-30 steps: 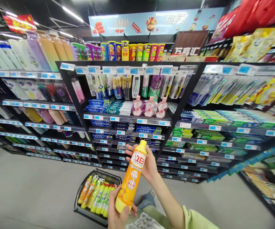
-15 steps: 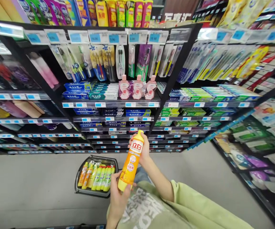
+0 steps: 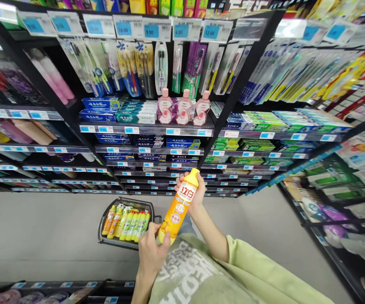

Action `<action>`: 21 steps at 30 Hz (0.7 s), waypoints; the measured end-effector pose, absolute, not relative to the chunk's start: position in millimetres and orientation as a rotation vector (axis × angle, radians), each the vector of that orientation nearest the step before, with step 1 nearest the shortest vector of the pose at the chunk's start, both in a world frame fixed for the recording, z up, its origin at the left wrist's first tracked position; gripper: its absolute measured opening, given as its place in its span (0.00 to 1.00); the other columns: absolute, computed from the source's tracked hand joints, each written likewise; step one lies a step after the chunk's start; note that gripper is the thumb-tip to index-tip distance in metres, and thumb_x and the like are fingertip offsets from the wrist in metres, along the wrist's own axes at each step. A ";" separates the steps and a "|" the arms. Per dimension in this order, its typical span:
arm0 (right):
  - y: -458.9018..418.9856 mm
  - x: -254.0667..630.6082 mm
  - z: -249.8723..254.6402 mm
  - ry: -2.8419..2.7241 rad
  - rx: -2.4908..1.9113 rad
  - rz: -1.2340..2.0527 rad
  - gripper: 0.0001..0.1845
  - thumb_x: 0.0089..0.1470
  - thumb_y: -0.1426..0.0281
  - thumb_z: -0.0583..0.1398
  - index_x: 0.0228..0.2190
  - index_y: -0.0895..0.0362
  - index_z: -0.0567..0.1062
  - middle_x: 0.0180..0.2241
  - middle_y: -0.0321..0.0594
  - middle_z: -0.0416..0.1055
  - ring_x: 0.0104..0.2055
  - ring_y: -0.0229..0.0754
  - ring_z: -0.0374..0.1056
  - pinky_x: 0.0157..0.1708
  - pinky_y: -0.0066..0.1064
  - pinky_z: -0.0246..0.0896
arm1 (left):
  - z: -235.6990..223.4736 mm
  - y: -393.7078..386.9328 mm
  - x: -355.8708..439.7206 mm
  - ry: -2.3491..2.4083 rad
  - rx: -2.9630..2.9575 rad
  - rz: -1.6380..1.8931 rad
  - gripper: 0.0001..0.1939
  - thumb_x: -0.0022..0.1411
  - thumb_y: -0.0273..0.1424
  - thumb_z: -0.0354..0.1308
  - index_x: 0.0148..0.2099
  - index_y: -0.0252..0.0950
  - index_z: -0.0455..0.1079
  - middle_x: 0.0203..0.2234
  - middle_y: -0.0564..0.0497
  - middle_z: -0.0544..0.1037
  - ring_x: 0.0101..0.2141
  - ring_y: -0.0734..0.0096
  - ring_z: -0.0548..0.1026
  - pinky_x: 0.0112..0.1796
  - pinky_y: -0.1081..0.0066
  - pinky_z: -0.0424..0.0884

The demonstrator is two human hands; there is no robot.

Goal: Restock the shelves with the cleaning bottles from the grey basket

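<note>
An orange bottle of dish soap (image 3: 177,211) with a yellow cap is held at a slant in front of my chest, its label facing me. My right hand (image 3: 198,192) is wrapped around its upper part, just under the cap. At the yellow base, my left hand (image 3: 153,245) grips the bottle between thumb and fingers. To the left on the floor stands a black shopping basket (image 3: 119,242), holding several yellow and orange bottles (image 3: 128,223) in a row, some with spray tops.
Ahead are shelves with hanging toothbrushes (image 3: 161,67), toothpaste boxes (image 3: 136,110) and three pink bottles (image 3: 185,110). Another shelf (image 3: 337,211) of packaged goods runs along the right. A low shelf (image 3: 58,287) lies behind the basket at the lower left. Grey floor (image 3: 58,240) lies between.
Both hands have shifted the bottle slightly right and tilted it more. My left fingers sit a little differently at its base. The camera looks lower, showing more of the lower-left shelf.
</note>
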State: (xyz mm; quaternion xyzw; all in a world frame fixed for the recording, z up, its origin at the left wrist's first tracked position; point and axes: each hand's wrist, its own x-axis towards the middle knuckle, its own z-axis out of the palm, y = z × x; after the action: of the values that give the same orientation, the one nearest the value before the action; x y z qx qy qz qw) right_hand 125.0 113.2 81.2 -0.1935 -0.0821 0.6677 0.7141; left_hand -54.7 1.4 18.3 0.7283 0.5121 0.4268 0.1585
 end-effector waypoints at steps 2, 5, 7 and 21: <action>112.6 126.5 79.9 -0.197 -0.413 1.478 0.16 0.53 0.55 0.64 0.30 0.54 0.72 0.26 0.35 0.70 0.25 0.36 0.66 0.23 0.27 0.65 | 20.9 2.6 -53.9 1.448 2.078 1.176 0.12 0.74 0.41 0.51 0.40 0.40 0.63 0.25 0.53 0.79 0.24 0.65 0.80 0.25 0.70 0.72; 112.2 129.8 80.5 -0.227 -0.367 1.480 0.16 0.54 0.55 0.64 0.31 0.54 0.72 0.27 0.35 0.71 0.25 0.36 0.66 0.23 0.27 0.65 | 23.0 1.5 -52.7 1.412 2.052 1.077 0.12 0.75 0.42 0.49 0.41 0.40 0.62 0.27 0.52 0.79 0.26 0.64 0.80 0.27 0.69 0.72; 111.7 131.5 81.8 -0.249 -0.344 1.477 0.16 0.55 0.55 0.64 0.31 0.54 0.72 0.27 0.35 0.70 0.25 0.36 0.66 0.23 0.27 0.65 | 22.0 0.1 -53.2 1.386 2.050 1.009 0.13 0.75 0.43 0.48 0.42 0.40 0.62 0.27 0.51 0.79 0.26 0.63 0.80 0.27 0.69 0.71; 116.3 127.7 79.1 -0.235 -0.413 1.521 0.16 0.54 0.56 0.65 0.32 0.56 0.74 0.26 0.37 0.74 0.24 0.37 0.70 0.22 0.27 0.69 | 17.6 6.4 -63.9 1.346 2.542 1.059 0.33 0.67 0.61 0.54 0.52 0.35 0.65 0.28 0.48 0.80 0.26 0.59 0.80 0.27 0.65 0.71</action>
State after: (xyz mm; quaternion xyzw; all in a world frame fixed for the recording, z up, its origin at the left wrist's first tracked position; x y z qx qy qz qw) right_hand 127.7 116.3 79.1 -0.1854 -0.1054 0.6824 0.6992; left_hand -63.9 6.4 17.6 0.8287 0.4388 0.3454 0.0382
